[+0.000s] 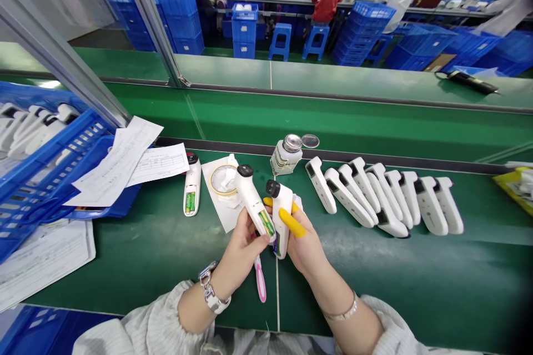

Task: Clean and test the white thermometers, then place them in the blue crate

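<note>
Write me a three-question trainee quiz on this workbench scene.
1. True or false: the left hand holds a white device and the right hand holds a second device.
2. Which hand wears the yellow finger covers? A left, B right, C both.
3. Fill in: the lone device lying beside the papers shows green ____ in its open back.
Key: 1 true; 2 B; 3 batteries.

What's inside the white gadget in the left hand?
Green batteries sit in the gadget's open back, held by the left hand. Fingers cover its lower end.
</note>
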Demonstrator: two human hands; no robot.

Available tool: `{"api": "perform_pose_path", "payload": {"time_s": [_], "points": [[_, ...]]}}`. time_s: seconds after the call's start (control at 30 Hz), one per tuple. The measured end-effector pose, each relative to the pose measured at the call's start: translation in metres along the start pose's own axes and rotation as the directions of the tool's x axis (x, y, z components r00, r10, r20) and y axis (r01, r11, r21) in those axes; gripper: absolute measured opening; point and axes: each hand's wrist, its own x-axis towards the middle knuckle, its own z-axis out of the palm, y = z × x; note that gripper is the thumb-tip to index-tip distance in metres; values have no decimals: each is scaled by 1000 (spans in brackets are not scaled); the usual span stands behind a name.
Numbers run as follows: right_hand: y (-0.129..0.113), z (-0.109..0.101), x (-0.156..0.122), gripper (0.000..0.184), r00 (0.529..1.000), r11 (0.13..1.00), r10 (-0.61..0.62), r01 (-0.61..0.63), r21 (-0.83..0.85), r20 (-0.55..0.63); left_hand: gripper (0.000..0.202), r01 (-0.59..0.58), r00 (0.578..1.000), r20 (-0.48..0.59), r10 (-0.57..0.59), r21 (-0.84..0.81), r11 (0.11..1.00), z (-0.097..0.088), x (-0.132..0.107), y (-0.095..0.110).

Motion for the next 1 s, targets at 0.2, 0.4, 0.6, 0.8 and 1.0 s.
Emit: {"api": "perform_pose_path", "payload": {"time_s": [0.2, 0.4, 0.6, 0.8, 1.0], "points": [[1, -3, -1, 40, 974, 936, -73, 142, -322, 216, 68, 14, 997, -75, -5, 119, 993, -5, -1, -4], [2, -4, -1, 44, 969, 937, -38, 120, -329, 244, 57, 48, 985, -169, -20, 164, 985, -9, 0, -4], [3, -3, 0, 29, 999, 999, -24, 25, 33, -21, 51, 97, 993, -63, -102, -89, 991, -6, 2, 3], [-4, -8, 7, 23, 976, 967, 103, -53, 251, -193, 34, 223, 974, 84, -210, -218, 950, -7, 4, 5], [-8, -13, 9, 28, 961, 965, 86, -14, 263, -264, 37, 230, 963, 182, -196, -184, 956, -6, 1, 5]]}}
